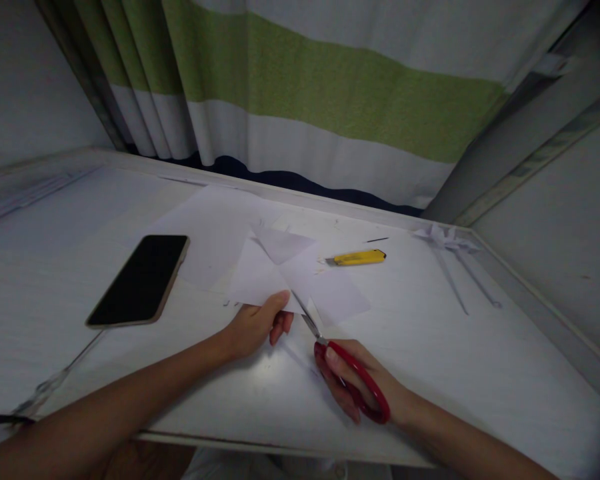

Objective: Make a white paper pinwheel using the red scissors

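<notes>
1. I see my left hand (pixel 257 325) pinching the near edge of a folded white paper (pixel 280 277), thumb on top and fingers curled under it, so that grip is clamped on the paper.
2. My right hand (pixel 360 390) has its fingers through the red handles of the scissors (pixel 347 373); that grip is closed round the handles.
3. The scissor blades point far and left, and their tips meet the paper's near edge just right of my left thumb. The blades look slightly parted, though they are too thin for me to be sure.
4. The paper lies near the middle of the white desk (pixel 480 360), with a flap folded up at its far side and a larger white sheet (pixel 210 233) lying under it to the left.
5. A black phone (pixel 140 280) rests face up on the left, well apart from the paper.
6. A yellow utility knife (pixel 357 257) lies just beyond the paper to the right.
7. Some folded paper shapes (pixel 447 241) sit at the far right of the desk.
8. A curtain (pixel 330 87) striped green and white hangs behind the desk.
</notes>
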A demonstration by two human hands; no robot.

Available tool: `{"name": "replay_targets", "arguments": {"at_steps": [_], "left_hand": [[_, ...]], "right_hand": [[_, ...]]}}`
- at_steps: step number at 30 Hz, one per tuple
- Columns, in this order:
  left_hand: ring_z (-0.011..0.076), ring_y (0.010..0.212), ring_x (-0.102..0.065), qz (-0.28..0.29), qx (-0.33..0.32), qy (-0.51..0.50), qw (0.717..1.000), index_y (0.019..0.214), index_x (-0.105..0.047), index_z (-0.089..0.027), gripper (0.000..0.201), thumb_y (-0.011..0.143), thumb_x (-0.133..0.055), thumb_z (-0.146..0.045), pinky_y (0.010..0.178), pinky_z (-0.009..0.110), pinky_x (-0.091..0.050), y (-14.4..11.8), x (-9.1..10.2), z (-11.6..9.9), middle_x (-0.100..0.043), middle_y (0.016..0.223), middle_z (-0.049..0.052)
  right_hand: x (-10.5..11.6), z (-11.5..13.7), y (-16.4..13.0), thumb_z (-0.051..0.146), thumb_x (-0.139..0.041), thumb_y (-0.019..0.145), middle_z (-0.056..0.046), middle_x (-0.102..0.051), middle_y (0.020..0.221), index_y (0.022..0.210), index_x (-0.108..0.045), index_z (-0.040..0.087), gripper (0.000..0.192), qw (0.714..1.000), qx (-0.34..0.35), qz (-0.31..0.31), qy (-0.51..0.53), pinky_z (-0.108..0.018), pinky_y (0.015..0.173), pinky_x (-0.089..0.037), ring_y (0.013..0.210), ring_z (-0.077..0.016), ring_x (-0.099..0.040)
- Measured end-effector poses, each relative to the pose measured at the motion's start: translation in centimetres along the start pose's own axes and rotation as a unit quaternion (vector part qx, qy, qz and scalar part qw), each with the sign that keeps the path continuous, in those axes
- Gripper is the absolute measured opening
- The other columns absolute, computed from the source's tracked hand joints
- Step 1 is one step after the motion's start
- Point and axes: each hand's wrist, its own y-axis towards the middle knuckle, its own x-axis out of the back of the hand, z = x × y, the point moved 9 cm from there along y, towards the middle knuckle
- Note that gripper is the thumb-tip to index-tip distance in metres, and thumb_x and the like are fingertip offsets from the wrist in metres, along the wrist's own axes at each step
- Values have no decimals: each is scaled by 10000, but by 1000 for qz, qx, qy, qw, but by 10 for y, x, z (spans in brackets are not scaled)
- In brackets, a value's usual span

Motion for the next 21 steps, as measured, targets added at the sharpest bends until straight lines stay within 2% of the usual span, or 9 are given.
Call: {"name": "replay_targets", "arguments": {"at_steps": [10, 21], "left_hand": [[91, 355, -408, -2, -12, 0, 1000, 405, -415, -174, 495, 808, -213, -379, 483, 217, -371, 1, 1, 0, -387, 320, -36], [93, 367, -408, 7, -19, 7, 1000, 422, -416, -178, 491, 811, -202, -388, 480, 214, -369, 1, 0, -1, -381, 336, -36]], "right_hand": [[1, 2, 0, 526, -368, 789, 80, -363, 331, 528, -390, 160, 450, 1000, -4, -11, -12, -146, 269, -213, 253, -30, -317], [-3, -1, 3, 585, -432, 717, 97, -352, 425, 667, -381, 168, 423, 999, -24, 4, 42, -127, 285, -234, 298, -17, -302]]}}
